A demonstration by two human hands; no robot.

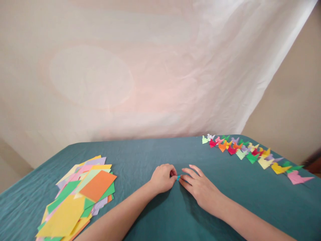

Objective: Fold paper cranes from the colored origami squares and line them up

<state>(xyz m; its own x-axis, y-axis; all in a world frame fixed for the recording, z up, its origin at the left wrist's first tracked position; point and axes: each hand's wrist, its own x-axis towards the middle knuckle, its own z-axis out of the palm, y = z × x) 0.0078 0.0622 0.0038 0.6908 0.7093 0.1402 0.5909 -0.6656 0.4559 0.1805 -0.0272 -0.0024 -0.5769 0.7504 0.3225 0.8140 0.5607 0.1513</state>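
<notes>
A small piece of folded blue paper (pixel 178 177) shows between my two hands, a little above the middle of the green cloth. My left hand (pixel 163 178) is closed, its thumb and curled fingers pinching the paper's left end. From the other side, my right hand (pixel 198 184) grips the right end between its lower fingertips, while its upper fingers stretch out apart. Most of the blue paper is hidden by the fingertips, so its folded shape cannot be made out.
A loose pile of coloured paper sheets (pixel 99 185) lies at the left. Rows of small folded paper birds (pixel 265 162) in several colours run along the right side of the green-covered table (pixel 140 152). A pale cloth (pixel 160 83) hangs behind the table.
</notes>
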